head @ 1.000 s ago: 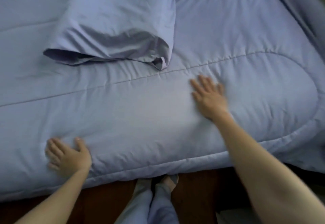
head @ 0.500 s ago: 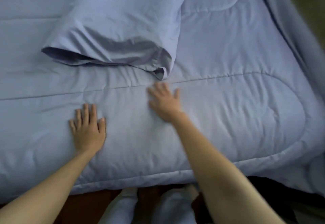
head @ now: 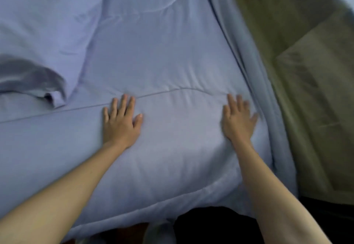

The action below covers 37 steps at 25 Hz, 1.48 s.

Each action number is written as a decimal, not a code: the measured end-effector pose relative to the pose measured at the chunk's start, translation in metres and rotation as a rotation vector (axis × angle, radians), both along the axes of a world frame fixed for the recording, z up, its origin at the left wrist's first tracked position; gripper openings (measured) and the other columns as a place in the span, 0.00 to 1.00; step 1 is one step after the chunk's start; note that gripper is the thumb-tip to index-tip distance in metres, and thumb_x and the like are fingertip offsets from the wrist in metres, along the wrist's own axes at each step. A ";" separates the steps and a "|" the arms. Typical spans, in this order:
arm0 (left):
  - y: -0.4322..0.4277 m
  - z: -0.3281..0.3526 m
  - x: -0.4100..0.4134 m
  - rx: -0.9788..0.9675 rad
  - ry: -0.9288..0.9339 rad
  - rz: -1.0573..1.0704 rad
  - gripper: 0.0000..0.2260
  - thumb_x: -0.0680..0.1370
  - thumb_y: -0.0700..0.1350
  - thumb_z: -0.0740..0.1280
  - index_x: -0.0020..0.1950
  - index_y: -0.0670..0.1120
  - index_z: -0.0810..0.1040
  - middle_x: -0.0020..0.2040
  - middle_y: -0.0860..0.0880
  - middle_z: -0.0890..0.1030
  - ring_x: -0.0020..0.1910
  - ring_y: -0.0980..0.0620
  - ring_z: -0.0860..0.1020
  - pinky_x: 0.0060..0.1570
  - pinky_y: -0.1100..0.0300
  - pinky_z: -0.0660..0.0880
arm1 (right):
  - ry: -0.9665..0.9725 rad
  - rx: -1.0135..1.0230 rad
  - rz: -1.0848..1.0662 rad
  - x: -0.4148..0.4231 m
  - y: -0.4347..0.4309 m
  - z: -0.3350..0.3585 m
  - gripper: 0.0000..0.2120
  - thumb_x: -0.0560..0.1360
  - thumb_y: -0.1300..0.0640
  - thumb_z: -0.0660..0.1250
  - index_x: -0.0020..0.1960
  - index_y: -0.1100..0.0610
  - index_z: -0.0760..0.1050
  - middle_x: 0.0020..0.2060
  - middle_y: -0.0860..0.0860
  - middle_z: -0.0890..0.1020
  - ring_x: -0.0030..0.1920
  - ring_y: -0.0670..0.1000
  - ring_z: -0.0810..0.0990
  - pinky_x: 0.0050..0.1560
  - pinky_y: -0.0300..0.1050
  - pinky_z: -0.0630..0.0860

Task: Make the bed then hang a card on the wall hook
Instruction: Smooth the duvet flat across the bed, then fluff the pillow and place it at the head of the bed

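A light blue quilted comforter [head: 172, 61] covers the bed and fills most of the view. My left hand [head: 120, 123] lies flat on it, palm down and fingers spread, just below a stitched seam. My right hand [head: 237, 121] also presses flat, near the comforter's right edge, and looks slightly blurred. A pillow [head: 38, 56] in a matching blue case lies at the left, its open end facing me. No card or wall hook is in view.
The comforter's right side [head: 268, 128] hangs over the bed edge. Beyond it is olive-green floor or carpet [head: 316, 90]. A dark gap [head: 210, 224] shows below the near edge of the bed.
The view has swung right, so the pillow now sits at the far left. Both hands have slid right across the comforter, the right one reaching its right edge.
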<state>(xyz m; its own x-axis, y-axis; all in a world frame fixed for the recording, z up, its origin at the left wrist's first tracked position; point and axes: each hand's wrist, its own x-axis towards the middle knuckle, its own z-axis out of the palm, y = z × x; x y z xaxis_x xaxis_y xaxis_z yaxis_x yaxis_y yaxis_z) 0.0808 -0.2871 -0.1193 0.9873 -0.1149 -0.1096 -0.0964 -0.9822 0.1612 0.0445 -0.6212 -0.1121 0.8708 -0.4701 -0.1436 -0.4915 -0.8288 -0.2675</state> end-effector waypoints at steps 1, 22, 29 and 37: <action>-0.031 0.000 0.010 0.001 0.014 -0.011 0.29 0.77 0.58 0.50 0.77 0.49 0.59 0.78 0.47 0.59 0.77 0.41 0.57 0.72 0.39 0.52 | -0.014 0.080 -0.098 -0.022 -0.029 -0.001 0.24 0.81 0.46 0.48 0.76 0.47 0.56 0.77 0.50 0.60 0.76 0.54 0.58 0.74 0.57 0.54; 0.143 -0.003 -0.060 0.063 0.071 0.424 0.33 0.74 0.64 0.48 0.76 0.50 0.61 0.76 0.46 0.63 0.75 0.45 0.63 0.70 0.43 0.60 | 0.126 -0.018 -0.242 -0.009 -0.011 0.010 0.32 0.75 0.39 0.42 0.73 0.55 0.61 0.68 0.66 0.69 0.63 0.69 0.71 0.63 0.69 0.67; 0.268 0.033 -0.073 0.022 0.206 0.776 0.28 0.77 0.58 0.59 0.74 0.47 0.64 0.76 0.45 0.62 0.75 0.44 0.60 0.71 0.37 0.53 | 0.209 0.075 -0.232 0.023 0.148 0.066 0.23 0.78 0.49 0.52 0.72 0.50 0.62 0.73 0.57 0.63 0.72 0.59 0.60 0.70 0.68 0.54; 0.398 0.108 0.058 0.001 -0.074 0.557 0.26 0.76 0.46 0.63 0.73 0.43 0.64 0.70 0.42 0.70 0.68 0.41 0.68 0.65 0.43 0.64 | 0.021 0.299 0.197 0.126 0.401 0.118 0.27 0.78 0.48 0.57 0.76 0.49 0.56 0.74 0.53 0.64 0.73 0.57 0.64 0.69 0.57 0.65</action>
